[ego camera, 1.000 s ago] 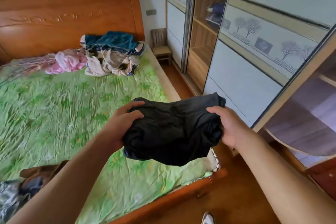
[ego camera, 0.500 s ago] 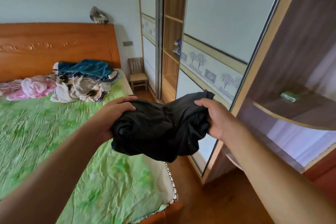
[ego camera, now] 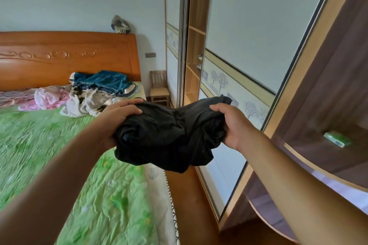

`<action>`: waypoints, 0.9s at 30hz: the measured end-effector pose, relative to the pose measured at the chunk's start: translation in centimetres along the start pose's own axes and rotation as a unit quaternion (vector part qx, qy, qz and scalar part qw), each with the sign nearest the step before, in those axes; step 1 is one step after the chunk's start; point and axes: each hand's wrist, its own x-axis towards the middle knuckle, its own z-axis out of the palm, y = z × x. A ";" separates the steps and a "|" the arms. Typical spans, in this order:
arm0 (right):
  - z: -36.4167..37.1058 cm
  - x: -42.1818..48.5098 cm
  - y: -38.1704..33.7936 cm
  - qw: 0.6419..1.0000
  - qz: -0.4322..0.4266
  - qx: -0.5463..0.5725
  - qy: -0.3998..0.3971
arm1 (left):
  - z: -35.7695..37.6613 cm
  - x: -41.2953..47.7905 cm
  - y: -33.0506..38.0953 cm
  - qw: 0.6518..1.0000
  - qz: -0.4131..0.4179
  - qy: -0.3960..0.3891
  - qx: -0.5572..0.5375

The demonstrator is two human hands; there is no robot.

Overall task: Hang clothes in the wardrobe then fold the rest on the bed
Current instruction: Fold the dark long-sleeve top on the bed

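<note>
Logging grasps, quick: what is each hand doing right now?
Left hand: grips the black garment at its left end.
Right hand: grips the black garment at its right end.

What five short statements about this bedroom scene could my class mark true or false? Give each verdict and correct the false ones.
1. The left hand and the right hand both grip the black garment. True.
2. The bed cover is blue. False: it is green.
3. The black garment lies spread flat on the bed cover. False: it hangs bunched between the two hands, in the air.
4. A heap of clothes lies on the bed cover near the headboard. True.
5. A small wooden chair stands on the floor beside the headboard. True.
</note>
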 end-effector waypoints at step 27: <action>2.3 24.8 -3.1 0.994 -0.009 -0.104 -0.033 | 4.2 17.7 -1.3 0.979 0.019 0.203 -0.004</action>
